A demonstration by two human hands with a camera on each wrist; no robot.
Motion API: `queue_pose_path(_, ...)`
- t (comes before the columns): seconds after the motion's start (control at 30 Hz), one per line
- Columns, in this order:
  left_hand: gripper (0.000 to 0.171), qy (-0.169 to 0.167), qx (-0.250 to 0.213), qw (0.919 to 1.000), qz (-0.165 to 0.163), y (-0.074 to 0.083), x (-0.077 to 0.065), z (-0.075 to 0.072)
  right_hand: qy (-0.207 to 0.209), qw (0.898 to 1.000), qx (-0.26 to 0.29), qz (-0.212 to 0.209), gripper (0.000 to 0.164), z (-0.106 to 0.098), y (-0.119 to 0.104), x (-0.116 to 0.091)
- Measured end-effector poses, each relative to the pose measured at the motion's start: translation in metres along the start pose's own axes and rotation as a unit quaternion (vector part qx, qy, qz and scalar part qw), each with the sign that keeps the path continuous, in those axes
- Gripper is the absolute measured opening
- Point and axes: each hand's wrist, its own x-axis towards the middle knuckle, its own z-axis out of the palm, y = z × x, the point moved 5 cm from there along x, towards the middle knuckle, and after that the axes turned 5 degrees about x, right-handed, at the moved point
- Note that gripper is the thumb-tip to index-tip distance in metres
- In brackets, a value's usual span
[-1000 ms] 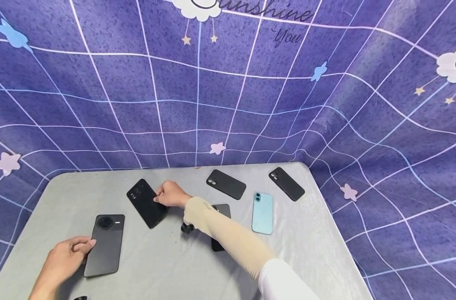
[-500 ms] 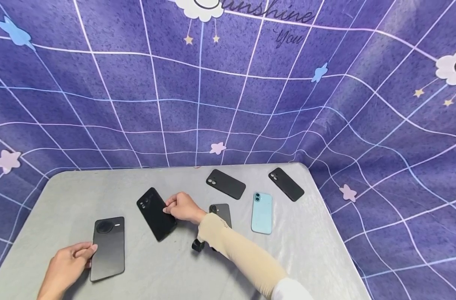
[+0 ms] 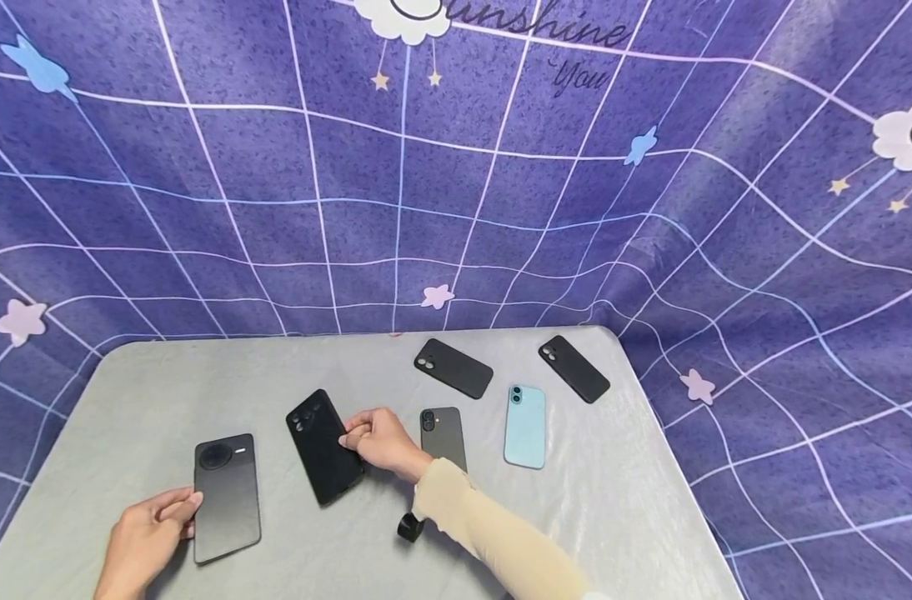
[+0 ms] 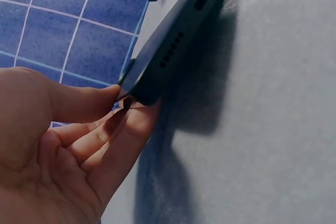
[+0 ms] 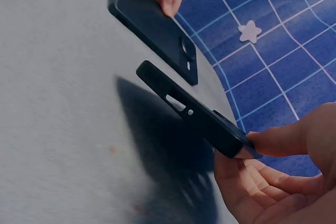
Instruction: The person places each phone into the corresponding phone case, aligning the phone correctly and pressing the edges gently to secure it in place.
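My left hand point(image 3: 152, 537) pinches the left edge of a dark grey phone point(image 3: 231, 508), its round camera at the top. The charging port and speaker holes on its bottom edge face the left wrist view. To the right, my right hand point(image 3: 384, 442) pinches the right edge of a black phone case point(image 3: 324, 454) between thumb and fingers. A slot and a small hole show through the case's end wall in the right wrist view. Shadows on the table below show both lifted off it. Case and phone are apart, side by side.
A second dark grey phone point(image 3: 443, 433) lies partly under my right forearm. Further right are a light blue phone point(image 3: 525, 427) and two black phone cases, one at the back point(image 3: 456, 369) and one at the far right point(image 3: 573, 369). A patterned purple curtain point(image 3: 366, 208) closes the table's back.
My right hand has brought the case nearer and to the right. The left hand has moved slightly right with its phone. The other phones and cases stay put.
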Motion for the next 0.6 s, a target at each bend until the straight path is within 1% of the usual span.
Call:
queue_pose_path(0.1, 0.06, -0.006, -0.008, 0.9999, -0.01, -0.001, 0.001, 0.003, 0.006, 1.0, 0.006, -0.001, 0.008, -0.002, 0.002, -0.007)
queue_pose_path(0.23, 0.061, -0.004, -0.016, 0.9997, -0.02, 0.0, 0.002, 0.006, 0.016, 1.0, 0.016, 0.001, 0.008, -0.004, 0.004, -0.015)
queue_pose_path(0.33, 0.06, 0.0, -0.019, 0.9996, -0.019, 0.003, 0.002, 0.009, 0.022, 0.999, 0.03, 0.005, 0.008, -0.004, 0.004, -0.02)
queue_pose_path(0.5, 0.058, -0.003, -0.029, 0.9995, -0.015, 0.008, 0.004, 0.015, 0.03, 0.997, 0.074, 0.013, 0.01, 0.0, 0.005, -0.028)
queue_pose_path(0.6, 0.057, -0.007, -0.047, 0.9988, -0.015, 0.011, 0.005, 0.02, 0.032, 0.994, 0.101, 0.017, 0.013, 0.004, 0.005, -0.031)
